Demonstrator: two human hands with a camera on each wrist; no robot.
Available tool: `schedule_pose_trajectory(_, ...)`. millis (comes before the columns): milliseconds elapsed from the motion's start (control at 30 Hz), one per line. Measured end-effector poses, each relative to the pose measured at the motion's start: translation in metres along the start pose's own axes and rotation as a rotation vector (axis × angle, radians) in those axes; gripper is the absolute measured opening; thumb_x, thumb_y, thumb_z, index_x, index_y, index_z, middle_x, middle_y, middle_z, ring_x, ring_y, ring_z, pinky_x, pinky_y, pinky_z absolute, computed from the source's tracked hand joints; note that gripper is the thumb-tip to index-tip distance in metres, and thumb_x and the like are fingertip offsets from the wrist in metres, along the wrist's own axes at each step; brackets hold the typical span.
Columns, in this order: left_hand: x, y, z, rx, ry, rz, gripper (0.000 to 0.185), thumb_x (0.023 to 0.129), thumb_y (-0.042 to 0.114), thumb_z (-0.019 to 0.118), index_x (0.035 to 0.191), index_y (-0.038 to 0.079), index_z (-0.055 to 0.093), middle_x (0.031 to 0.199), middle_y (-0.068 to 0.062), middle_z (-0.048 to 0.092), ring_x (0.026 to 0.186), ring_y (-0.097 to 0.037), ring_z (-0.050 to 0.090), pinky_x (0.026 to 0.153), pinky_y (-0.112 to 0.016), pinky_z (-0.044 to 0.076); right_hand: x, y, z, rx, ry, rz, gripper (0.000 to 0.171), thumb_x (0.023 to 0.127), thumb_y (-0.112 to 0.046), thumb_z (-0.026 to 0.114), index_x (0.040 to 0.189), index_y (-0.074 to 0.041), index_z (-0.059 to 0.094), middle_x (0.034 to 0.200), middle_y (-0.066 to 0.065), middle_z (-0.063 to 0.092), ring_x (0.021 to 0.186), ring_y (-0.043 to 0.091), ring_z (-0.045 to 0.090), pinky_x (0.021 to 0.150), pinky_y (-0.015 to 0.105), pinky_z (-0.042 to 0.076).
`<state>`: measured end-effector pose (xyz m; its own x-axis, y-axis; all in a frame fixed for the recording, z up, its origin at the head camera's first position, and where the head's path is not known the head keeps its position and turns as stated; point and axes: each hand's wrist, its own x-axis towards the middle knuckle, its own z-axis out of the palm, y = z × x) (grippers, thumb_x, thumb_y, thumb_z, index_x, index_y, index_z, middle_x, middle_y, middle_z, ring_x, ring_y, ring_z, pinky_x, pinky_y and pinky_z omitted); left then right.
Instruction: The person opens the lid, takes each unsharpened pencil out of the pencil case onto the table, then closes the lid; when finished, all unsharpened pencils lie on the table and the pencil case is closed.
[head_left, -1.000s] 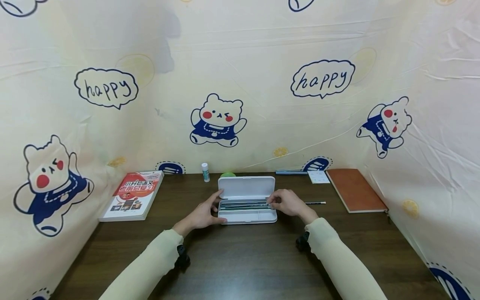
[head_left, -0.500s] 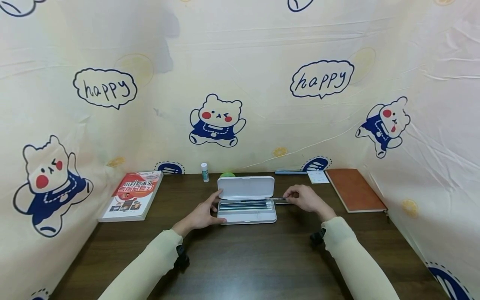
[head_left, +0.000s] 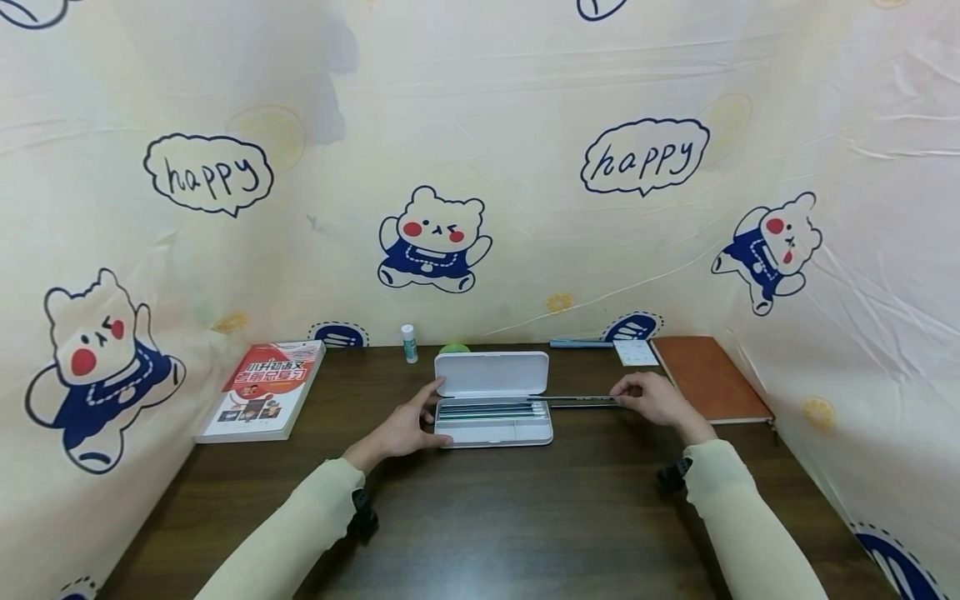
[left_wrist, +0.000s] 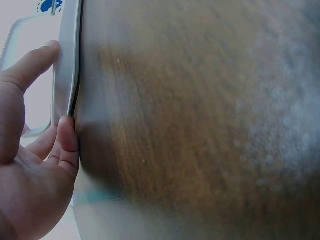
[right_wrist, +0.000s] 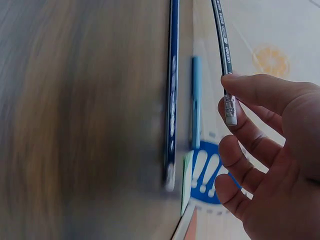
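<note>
A white pencil case (head_left: 534, 433) lies on the table with its lid raised, several dark pencils (head_left: 491, 410) in its back compartment. My left hand (head_left: 401, 429) grips the case's left end, thumb at the front and fingers behind; the left wrist view shows the fingers around the case's side (left_wrist: 67, 65). To the right of the case, my right hand (head_left: 656, 402) pinches a dark pencil (right_wrist: 224, 45) near its white eraser, between thumb and forefinger. This pencil stretches leftward to the case's right end. Another pencil (right_wrist: 172, 100) lies on the table beside it.
A red and white book (head_left: 266, 392) lies at left. Behind the case are a glue stick (head_left: 409, 343) and a partly hidden green object (head_left: 454, 349). At back right are a slim blue object (head_left: 581, 344), a white card (head_left: 636, 353) and a brown notebook (head_left: 712, 379).
My right hand has moved rightward from over the case's right end, drawing the pinched pencil with it. My left hand and the case have stayed in place.
</note>
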<state>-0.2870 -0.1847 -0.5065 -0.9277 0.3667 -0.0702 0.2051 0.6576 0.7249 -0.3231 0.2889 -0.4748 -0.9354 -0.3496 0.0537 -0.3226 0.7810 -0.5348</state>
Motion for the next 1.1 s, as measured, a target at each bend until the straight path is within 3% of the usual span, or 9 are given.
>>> schedule_pose_trajectory(300, 0.0, 0.001, -0.002, 0.006, 0.007, 0.002, 0.105, 0.081, 0.036, 0.084, 0.16, 0.025, 0.016, 0.147, -0.011, 0.052, 0.105, -0.018, 0.054, 0.094, -0.039, 0.044, -0.016, 0.023, -0.007, -0.017, 0.022, 0.072, 0.007, 0.092, -0.011, 0.07, 0.095, -0.013, 0.075, 0.09, 0.002, 0.07, 0.082, 0.016, 0.056, 0.074, 0.03, 0.045)
schedule_pose_trajectory(633, 0.0, 0.002, 0.001, 0.006, 0.003, -0.019, 0.105, 0.08, 0.037, 0.084, 0.16, 0.026, 0.017, 0.148, -0.01, 0.051, 0.106, -0.018, 0.054, 0.096, -0.04, 0.045, -0.021, 0.033, -0.003, 0.0, -0.064, 0.159, 0.009, 0.092, -0.011, 0.069, 0.096, -0.015, 0.075, 0.094, 0.003, 0.071, 0.086, 0.018, 0.057, 0.079, 0.035, 0.046)
schedule_pose_trajectory(1100, 0.0, 0.0, 0.0, 0.011, 0.007, 0.004, 0.105, 0.08, 0.037, 0.084, 0.16, 0.023, 0.017, 0.147, -0.012, 0.052, 0.105, -0.018, 0.055, 0.094, -0.039, 0.045, -0.02, 0.033, 0.001, -0.011, -0.063, 0.163, 0.01, 0.09, -0.008, 0.07, 0.096, -0.013, 0.076, 0.095, 0.004, 0.073, 0.086, 0.018, 0.058, 0.08, 0.039, 0.048)
